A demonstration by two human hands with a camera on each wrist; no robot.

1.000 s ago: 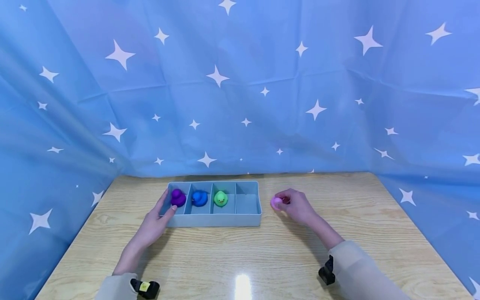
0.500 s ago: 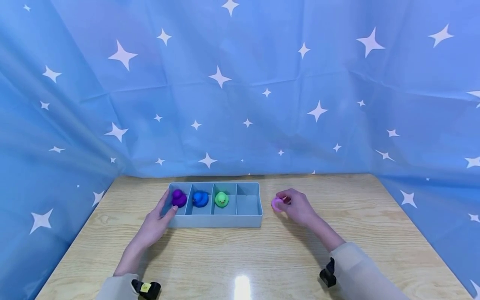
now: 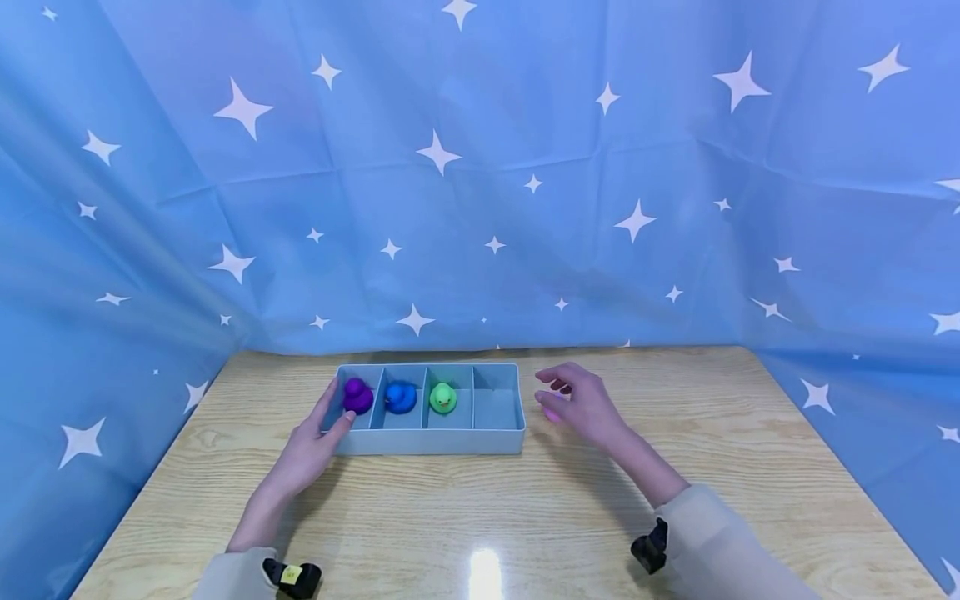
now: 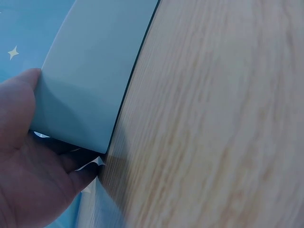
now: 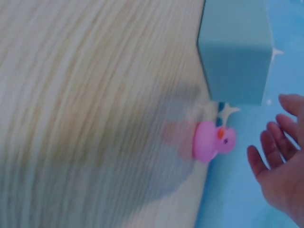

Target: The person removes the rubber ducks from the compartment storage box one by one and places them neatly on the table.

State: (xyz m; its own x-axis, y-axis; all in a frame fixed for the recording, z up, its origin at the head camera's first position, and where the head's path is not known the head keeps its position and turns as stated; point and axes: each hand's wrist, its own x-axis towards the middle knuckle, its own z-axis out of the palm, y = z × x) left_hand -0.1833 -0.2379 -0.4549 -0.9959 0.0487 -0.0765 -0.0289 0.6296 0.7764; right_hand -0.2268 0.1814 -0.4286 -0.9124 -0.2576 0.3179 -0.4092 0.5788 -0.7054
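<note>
A grey-blue divided box (image 3: pixel 427 442) stands on the table, its left end gripped by my left hand (image 3: pixel 303 454). In the left wrist view the thumb (image 4: pixel 21 95) lies at the box's upper edge and the fingers bend round its end. A purple rubber duck (image 3: pixel 357 397), a blue one (image 3: pixel 401 397) and a green one (image 3: pixel 443 398) sit in separate compartments from the left; the rightmost compartment holds nothing. Right of the box, a pink rubber duck (image 5: pixel 206 142) stands upright on the table. Just above it hovers my right hand (image 3: pixel 588 407), fingers spread apart, holding nothing and partly hiding the duck.
The wooden table (image 3: pixel 420 517) reaches back to a blue curtain (image 3: pixel 480 208) with white stars, which also closes off both sides. Black wrist cameras sit at the left cuff (image 3: pixel 232 575) and the right cuff (image 3: pixel 705 525).
My right hand has let go of the pink duck, spread its fingers and risen slightly. The duck stays where it was. My left hand and the box keep their place.
</note>
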